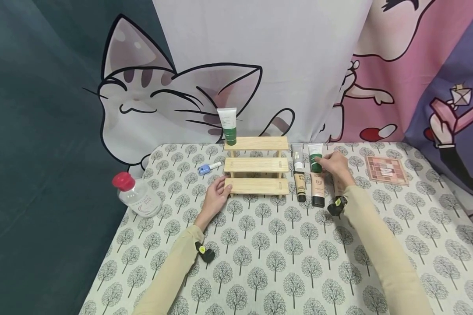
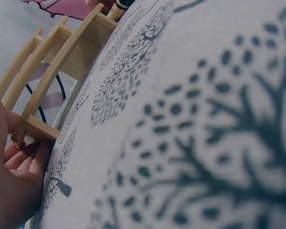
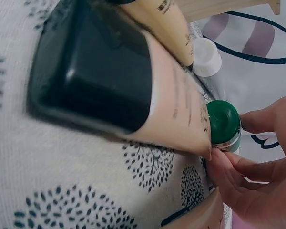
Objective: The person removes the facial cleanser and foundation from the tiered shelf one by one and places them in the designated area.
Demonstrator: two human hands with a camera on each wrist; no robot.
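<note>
A three-step wooden display rack (image 1: 256, 164) stands at the middle of the table. My left hand (image 1: 216, 194) grips the left end of its lowest step, thumb above and fingers beneath the board (image 2: 43, 128). On the left of the top step, a white and green tube (image 1: 228, 124) stands upright on its cap. My right hand (image 1: 336, 165) pinches a second white and green tube (image 1: 315, 151) near its green cap (image 3: 223, 119). Close by lie a BB cream tube (image 1: 318, 186), a black-capped beige tube (image 1: 300, 186) and a grey tube (image 1: 297, 156). Another tube (image 1: 338, 187) is partly hidden under my right forearm.
A clear bottle with a red cap (image 1: 139, 197) is at the table's left edge. Left of the rack lies a blue nail polish bottle (image 1: 208, 168). An eyeshadow palette (image 1: 387, 170) lies at the far right. A printed curtain (image 1: 299, 52) hangs behind the table.
</note>
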